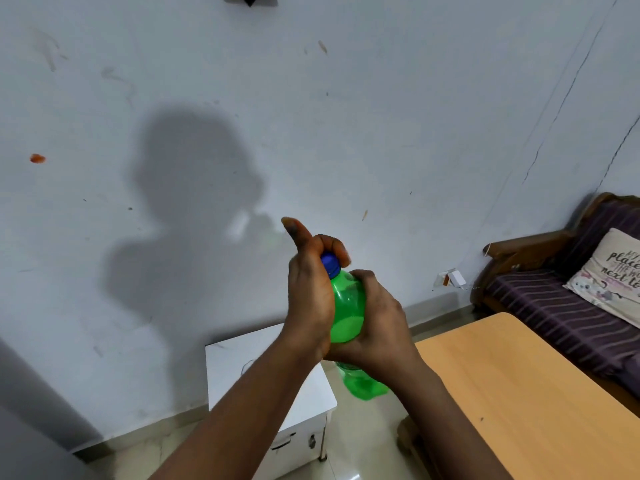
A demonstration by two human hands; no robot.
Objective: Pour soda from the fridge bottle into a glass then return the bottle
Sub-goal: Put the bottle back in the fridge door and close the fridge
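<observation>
Both forearms reach up to the green soda bottle (348,306), held in the air above the white cabinet (242,368). Right hand (377,327) wrapped round its body, left hand (311,289) curled over the blue cap (329,264), thumb up. Cap on, no glass visible; pour and return both look pending.

Both hands are raised in open air before the pale scuffed wall (346,98), nothing near above or to the left. Below them, white square cabinet (225,368) left and light wooden tabletop (512,393) right, narrow floor gap between. Far right, dark wooden sofa with striped purple cushion (554,306) blocks the corner; printed pillow (609,271) on it.
</observation>
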